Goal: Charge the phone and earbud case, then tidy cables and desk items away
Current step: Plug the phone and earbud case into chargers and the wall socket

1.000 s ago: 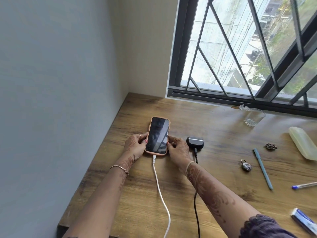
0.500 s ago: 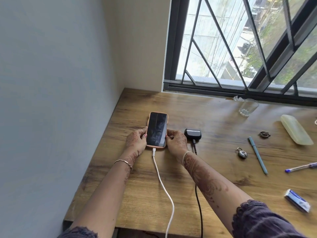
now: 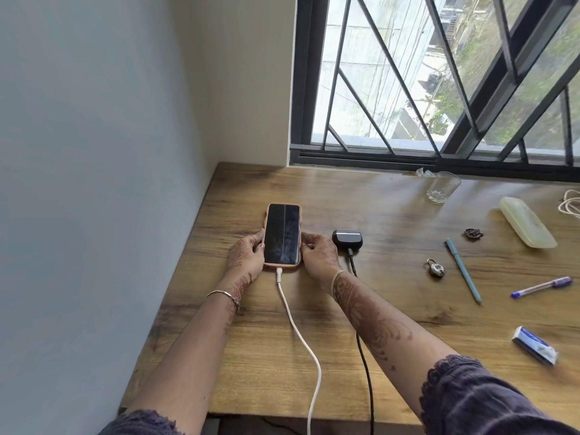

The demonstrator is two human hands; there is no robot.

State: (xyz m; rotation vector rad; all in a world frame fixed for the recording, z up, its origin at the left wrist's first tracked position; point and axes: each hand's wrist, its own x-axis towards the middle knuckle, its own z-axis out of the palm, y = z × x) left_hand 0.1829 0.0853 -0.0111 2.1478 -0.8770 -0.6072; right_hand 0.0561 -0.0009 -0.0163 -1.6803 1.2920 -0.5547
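Phone (image 3: 282, 235) on desk (image 3: 405, 312) near wall (image 3: 94, 152) | left hand (image 3: 246, 258), right hand (image 3: 319, 258) pinch its sides

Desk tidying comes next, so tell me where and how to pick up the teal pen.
Pinch the pen at mid-barrel, coming straight down from above, fingers across its narrow width. It lies flat on the desk, slim and long, so the middle should balance. The padlock sits close on its left; its right side is freer.

Home desk (image 3: 392, 309), barred window (image 3: 439, 89)
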